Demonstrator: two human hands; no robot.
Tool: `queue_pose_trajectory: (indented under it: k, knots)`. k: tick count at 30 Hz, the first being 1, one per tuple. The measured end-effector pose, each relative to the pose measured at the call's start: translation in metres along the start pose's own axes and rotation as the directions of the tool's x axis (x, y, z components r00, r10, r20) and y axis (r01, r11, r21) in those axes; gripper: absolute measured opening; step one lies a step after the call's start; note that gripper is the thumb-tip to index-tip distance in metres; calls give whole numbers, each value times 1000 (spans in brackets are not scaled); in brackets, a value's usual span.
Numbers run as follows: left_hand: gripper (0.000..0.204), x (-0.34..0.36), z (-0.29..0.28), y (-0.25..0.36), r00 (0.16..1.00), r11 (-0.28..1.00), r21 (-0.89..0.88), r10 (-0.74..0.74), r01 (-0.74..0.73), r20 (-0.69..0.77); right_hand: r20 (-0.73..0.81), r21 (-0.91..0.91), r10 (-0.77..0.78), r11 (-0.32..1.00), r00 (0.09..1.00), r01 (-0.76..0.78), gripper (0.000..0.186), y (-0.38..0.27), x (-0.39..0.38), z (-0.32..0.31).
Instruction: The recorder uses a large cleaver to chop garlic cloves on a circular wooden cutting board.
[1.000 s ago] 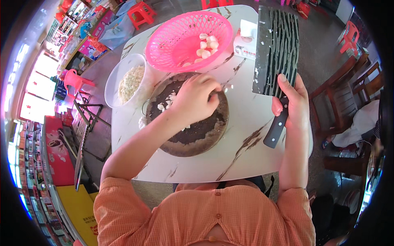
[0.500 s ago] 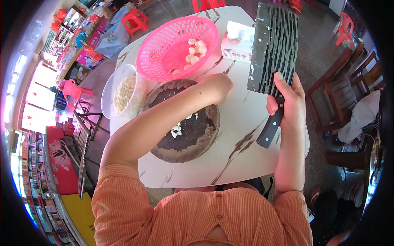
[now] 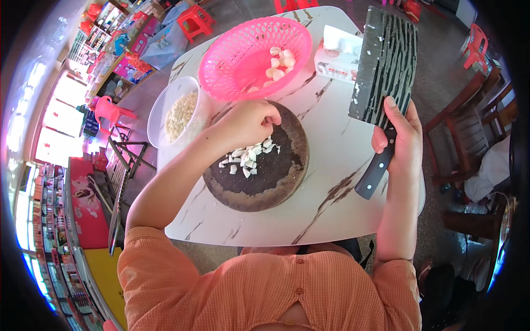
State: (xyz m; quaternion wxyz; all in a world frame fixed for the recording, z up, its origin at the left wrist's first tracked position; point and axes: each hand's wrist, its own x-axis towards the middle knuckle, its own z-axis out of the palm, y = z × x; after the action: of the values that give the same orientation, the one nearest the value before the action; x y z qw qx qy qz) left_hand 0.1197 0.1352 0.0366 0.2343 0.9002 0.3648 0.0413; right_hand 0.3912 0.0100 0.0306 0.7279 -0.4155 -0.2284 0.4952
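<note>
My right hand point(image 3: 406, 135) grips the black handle of a cleaver point(image 3: 385, 66), its broad blade pointing up and flecked with white bits. My left hand point(image 3: 253, 122) is over the far part of a round dark chopping board point(image 3: 281, 179), fingers curled in and pressed together. Whether anything is inside them is hidden. Just below that hand lie chopped white pieces point(image 3: 248, 159), which look like garlic. Left of the board stands a clear plastic bowl point(image 3: 157, 124) of finely chopped white bits point(image 3: 180, 117). Behind it, a pink basket point(image 3: 226, 60) holds peeled white cloves point(image 3: 280, 63).
The white marbled table point(image 3: 331, 160) carries all of this. A tissue box point(image 3: 337, 58) stands right of the basket, close to the blade. Wooden chairs point(image 3: 461, 127) are at the right, red stools point(image 3: 195, 23) beyond the table, and a folding metal frame point(image 3: 124, 165) at the left.
My left hand has moved left and nearer, from the board's right edge to over its chopped pieces, uncovering more of them. My right hand still holds the cleaver raised; the view has shifted slightly.
</note>
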Motion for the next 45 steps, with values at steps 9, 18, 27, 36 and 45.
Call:
queue_pose_trajectory:
  k: [9, 18, 27, 36, 45]
  knots:
    - [13, -12, -18, 5, 972, 980, 86, 188, -177, -139, -31, -76, 5, 997, 1000, -8, 21, 4, -9, 7]
    - [26, 117, -49, -77, 995, 996, 83, -10, 18, -97, -39, -66, 24, 997, 999, -26, 22, 7, -2, 0]
    - [57, 146, -49, -62, 889, 872, -296, -271, 389, 370, -47, -70, 70, 995, 996, -74, 20, 4, -1, 2]
    - [40, 139, -35, -86, 859, 893, 138, -449, 428, 246, 2, -60, 122, 991, 993, -122, 19, 8, -2, 4]
    - [21, 91, -69, -99, 892, 837, -309, -433, 451, 128, -1, -97, 60, 993, 998, -60, 13, 14, -5, 10]
